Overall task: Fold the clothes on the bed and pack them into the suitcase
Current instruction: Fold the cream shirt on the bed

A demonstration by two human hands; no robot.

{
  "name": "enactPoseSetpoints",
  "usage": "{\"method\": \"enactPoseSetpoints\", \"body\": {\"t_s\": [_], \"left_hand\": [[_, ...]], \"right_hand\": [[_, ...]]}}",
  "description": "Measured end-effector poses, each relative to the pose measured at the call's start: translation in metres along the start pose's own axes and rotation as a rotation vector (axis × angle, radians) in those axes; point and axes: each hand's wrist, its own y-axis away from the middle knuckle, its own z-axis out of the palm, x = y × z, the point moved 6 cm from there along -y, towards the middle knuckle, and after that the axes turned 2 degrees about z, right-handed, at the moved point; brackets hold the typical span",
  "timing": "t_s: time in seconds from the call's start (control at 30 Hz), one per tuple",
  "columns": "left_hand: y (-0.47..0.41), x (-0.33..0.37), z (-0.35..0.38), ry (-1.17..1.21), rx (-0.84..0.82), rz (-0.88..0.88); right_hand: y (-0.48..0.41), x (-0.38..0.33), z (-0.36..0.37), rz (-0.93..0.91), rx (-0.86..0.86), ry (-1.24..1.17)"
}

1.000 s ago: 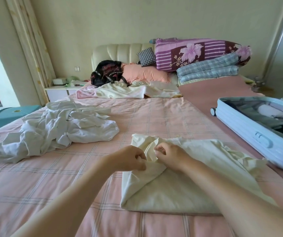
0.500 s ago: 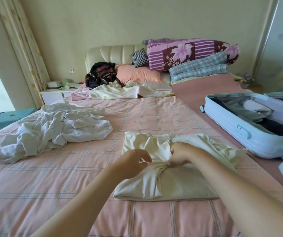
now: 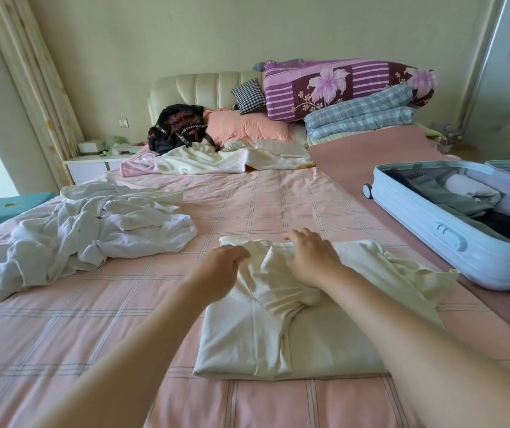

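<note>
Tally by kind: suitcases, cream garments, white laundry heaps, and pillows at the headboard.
Suitcase: 1
Cream garment: 1
White laundry heap: 1
Pillows: 2, the peach pillow and the checked cushion
Total: 5

Flat on pink checked bed [image 3: 77, 335]: cream garment [image 3: 324, 344], partly folded, bunched at centre. Right hand [image 3: 312, 257] pressing its far edge, fingers extended. Left hand [image 3: 219, 268] at left edge, fingers curled; grip unclear. Crumpled white clothes [image 3: 93, 230] to left; open suitcase [image 3: 426, 227] to right.
</note>
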Motion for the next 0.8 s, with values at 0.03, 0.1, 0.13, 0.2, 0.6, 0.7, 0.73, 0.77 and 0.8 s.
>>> {"method": "enactPoseSetpoints", "body": {"t_s": [0.03,0.1,0.13,0.2,0.6,0.7,0.73,0.77,0.8], "left_hand": [[-0.010,-0.007,-0.001,-0.026,0.038,-0.009],[-0.030,-0.020,-0.002,-0.152,0.075,-0.033],[-0.040,-0.027,-0.001,-0.213,0.067,-0.037],[-0.058,-0.042,0.009,-0.245,-0.009,-0.031],[-0.102,-0.080,0.019,-0.460,0.111,-0.278],[-0.099,-0.058,0.023,-0.549,0.190,-0.151],[-0.097,-0.044,0.022,-0.512,0.247,-0.029],[-0.095,-0.031,0.021,-0.443,0.270,0.081],[-0.093,-0.022,0.022,-0.370,0.232,0.150]], "right_hand": [[-0.006,0.000,0.007,-0.028,-0.023,-0.052],[-0.018,0.006,0.022,-0.003,-0.073,-0.059],[-0.023,0.009,0.030,0.019,-0.099,-0.057],[-0.031,0.013,0.041,0.031,-0.124,-0.035],[-0.065,0.032,0.036,0.020,0.276,0.242],[-0.058,0.023,0.035,-0.085,0.275,0.253],[-0.056,0.017,0.030,-0.128,0.293,0.202],[-0.054,0.012,0.027,-0.164,0.278,0.138],[-0.053,0.006,0.026,-0.189,0.219,0.062]]}}
